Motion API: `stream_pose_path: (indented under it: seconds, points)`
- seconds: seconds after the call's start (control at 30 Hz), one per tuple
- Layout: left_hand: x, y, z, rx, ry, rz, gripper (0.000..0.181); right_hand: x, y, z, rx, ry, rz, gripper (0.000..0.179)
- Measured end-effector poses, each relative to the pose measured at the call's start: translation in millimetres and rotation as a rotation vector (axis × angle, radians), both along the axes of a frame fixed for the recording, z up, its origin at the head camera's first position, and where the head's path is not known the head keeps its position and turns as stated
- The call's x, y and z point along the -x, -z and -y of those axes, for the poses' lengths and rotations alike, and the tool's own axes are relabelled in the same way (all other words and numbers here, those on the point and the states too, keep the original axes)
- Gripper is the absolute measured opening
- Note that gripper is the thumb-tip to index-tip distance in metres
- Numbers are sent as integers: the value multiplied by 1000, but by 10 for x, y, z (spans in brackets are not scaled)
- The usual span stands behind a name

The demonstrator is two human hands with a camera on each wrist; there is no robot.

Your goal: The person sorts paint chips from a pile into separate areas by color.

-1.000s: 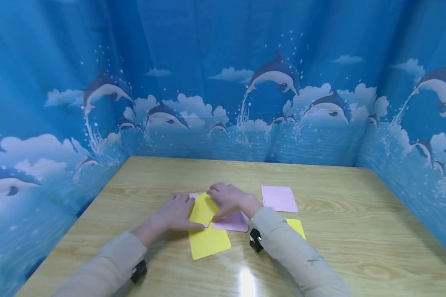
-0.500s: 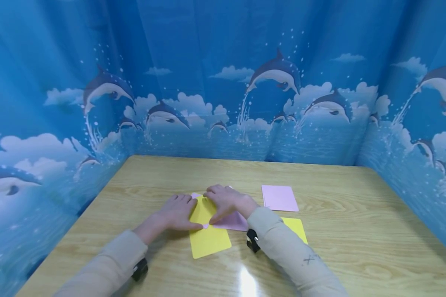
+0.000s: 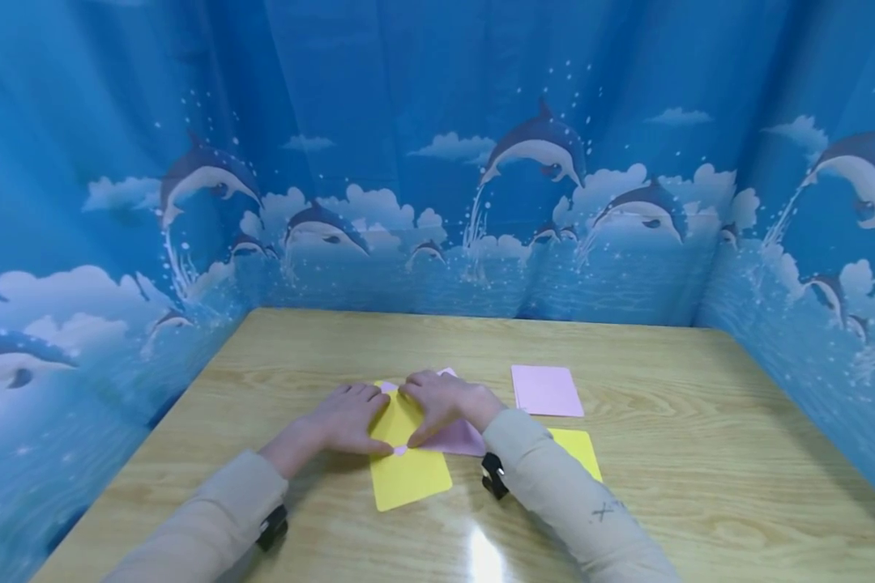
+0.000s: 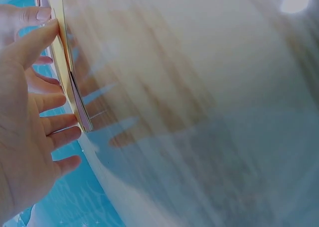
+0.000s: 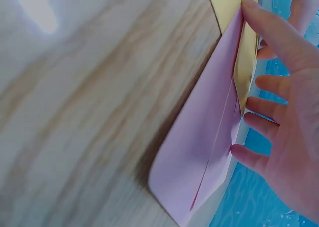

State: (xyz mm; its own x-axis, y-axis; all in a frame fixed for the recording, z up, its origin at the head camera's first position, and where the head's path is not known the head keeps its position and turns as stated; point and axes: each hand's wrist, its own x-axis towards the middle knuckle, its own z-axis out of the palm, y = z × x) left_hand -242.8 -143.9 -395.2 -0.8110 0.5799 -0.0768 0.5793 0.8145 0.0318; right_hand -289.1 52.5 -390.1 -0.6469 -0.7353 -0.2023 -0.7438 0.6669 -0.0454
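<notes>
Yellow thin-card piece with rounded corners (image 3: 397,419) sits at the middle of the wood-grained worktop (image 3: 671,421), between the person's two bare hands. Left hand (image 3: 346,417): fingers lightly spread and mostly straight, touching the yellow piece along its left side; thumb extended toward the near edge. In the left wrist view the card shows almost edge-on, with a pink layer against the yellow. Right hand (image 3: 445,402): fingers likewise extended, resting along the right side, thumb angled in close to the left thumb. A narrow pink strip (image 3: 399,450) shows between the thumb tips. Just below lies a flat yellow card section (image 3: 410,480); whether it joins the upper piece, cannot tell. A larger pink thin-card sheet (image 3: 459,438) extends to the right, partly beneath the right hand; the right wrist view shows a thin reddish line running along it. Well to the right: a pink square card (image 3: 547,391), and nearer the person a yellow card (image 3: 578,451), partly covered by the beige right sleeve (image 3: 576,494). Each forearm carries a small black wrist device (image 3: 493,475). Behind the worktop: blue curtain printed with dolphins and clouds (image 3: 379,121).
</notes>
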Motion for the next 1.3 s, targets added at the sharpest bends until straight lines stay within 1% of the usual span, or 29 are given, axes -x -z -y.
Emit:
stream_pose_path:
  seconds: [0.23, 0.47, 0.67, 0.87, 0.93, 1.1, 1.3]
  points:
    - [-12, 29, 7, 20, -19, 9, 84, -3, 15, 0, -7, -4, -12, 88]
    - [-2, 27, 16, -21, -4, 0, 81, -22, 1, -1, 22, -54, -60, 83]
    - [9, 32, 23, -15, -20, 15, 85, -43, 0, 7, -10, -88, -84, 80]
    - [12, 40, 10, -28, -51, 36, 97, -42, -15, -39, 2, -54, -81, 80]
    - [16, 38, -1, -31, -54, 23, 97, -40, -28, -65, 14, -52, -82, 79]
    - [28, 7, -47, -47, -38, -24, 93, -44, -73, -132, 38, -63, -85, 78]
    - [36, -59, -127, -17, -31, -61, 92, -56, -110, -237, 44, -46, -88, 78]
